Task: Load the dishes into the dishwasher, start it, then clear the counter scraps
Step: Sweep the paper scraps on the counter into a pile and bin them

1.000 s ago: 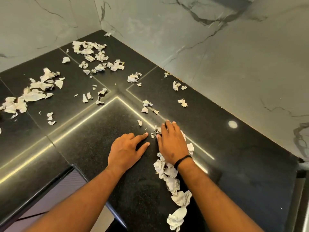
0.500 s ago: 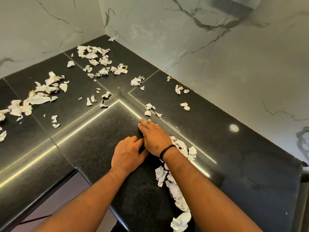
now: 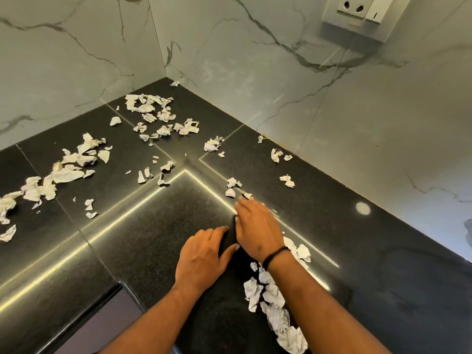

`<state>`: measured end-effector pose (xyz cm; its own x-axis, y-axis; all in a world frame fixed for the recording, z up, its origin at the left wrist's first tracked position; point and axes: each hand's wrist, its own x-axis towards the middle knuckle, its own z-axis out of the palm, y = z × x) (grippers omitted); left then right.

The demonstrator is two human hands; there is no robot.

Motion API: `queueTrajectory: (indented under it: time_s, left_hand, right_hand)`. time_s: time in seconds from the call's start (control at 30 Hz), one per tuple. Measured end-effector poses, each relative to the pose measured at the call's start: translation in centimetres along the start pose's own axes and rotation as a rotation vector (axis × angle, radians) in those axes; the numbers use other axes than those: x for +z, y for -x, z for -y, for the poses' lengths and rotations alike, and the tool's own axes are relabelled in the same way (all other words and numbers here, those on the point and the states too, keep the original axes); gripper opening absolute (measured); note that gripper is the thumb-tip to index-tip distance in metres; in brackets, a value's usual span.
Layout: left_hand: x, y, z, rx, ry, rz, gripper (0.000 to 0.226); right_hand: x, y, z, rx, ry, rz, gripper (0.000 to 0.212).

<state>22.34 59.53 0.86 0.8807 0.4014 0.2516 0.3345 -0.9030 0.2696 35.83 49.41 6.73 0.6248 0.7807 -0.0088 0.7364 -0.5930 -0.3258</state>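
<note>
Torn white paper scraps lie all over the black stone counter point(image 3: 153, 238). My right hand point(image 3: 258, 228) lies flat, palm down, fingers pointing to the far left, just short of three small scraps point(image 3: 233, 186). A trail of scraps point(image 3: 273, 297) runs along the counter beside and under my right wrist. My left hand point(image 3: 201, 259) rests flat on the counter just left of the right hand, thumb near it, holding nothing. More scraps sit in a far heap point(image 3: 153, 111) near the corner and in a long heap point(image 3: 63, 172) at the left.
Marble walls close the counter on the far and right sides and meet in a corner point(image 3: 166, 77). A wall socket point(image 3: 357, 11) hangs at the top right. The counter's front edge point(image 3: 84, 315) drops off at the lower left.
My right hand has slid to the left and away from me across the counter, leaving the scrap trail behind its wrist. The left hand stayed beside it. The view has tilted up.
</note>
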Motion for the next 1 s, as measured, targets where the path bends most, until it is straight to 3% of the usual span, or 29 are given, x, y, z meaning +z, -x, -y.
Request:
queueTrajectory:
  time_s: [0.13, 0.3, 0.4, 0.5, 0.57, 0.67, 0.73, 1.0]
  left_hand:
    - [-0.5, 0.0, -0.1, -0.041, -0.037, -0.027, 0.054]
    - [-0.5, -0.3, -0.3, -0.105, -0.067, 0.074, 0.070]
    - [-0.4, -0.4, -0.2, -0.121, -0.054, 0.107, 0.073]
    - [-0.7, -0.4, -0.2, -0.124, -0.061, 0.133, 0.075]
    - [-0.8, -0.3, -0.2, -0.120, -0.053, 0.133, 0.075]
    - [-0.9, -0.5, -0.2, -0.130, -0.042, 0.133, 0.072]
    - [-0.9, -0.5, -0.3, -0.135, -0.039, 0.133, 0.071]
    - [-0.9, -0.4, -0.4, -0.139, -0.042, 0.151, 0.069]
  right_hand:
    - [0.4, -3.6, -1.1, 0.119, 0.023, 0.136, 0.057]
    - [0.9, 0.8, -0.6, 0.130, 0.022, 0.182, 0.064]
    - [0.9, 3.9, 0.1, 0.131, 0.057, 0.218, 0.056]
    - [0.5, 2.3, 0.4, 0.125, 0.012, 0.074, 0.035]
    - [0.6, -0.2, 0.6, 0.069, -0.056, 0.013, 0.041]
    - [1.4, -3.8, 0.7, -0.057, -0.006, 0.111, 0.055]
    - [2.2, -4.5, 0.2, -0.046, 0.047, 0.188, 0.056]
    - [1.5, 2.7, 0.2, -0.005, 0.006, 0.167, 0.046]
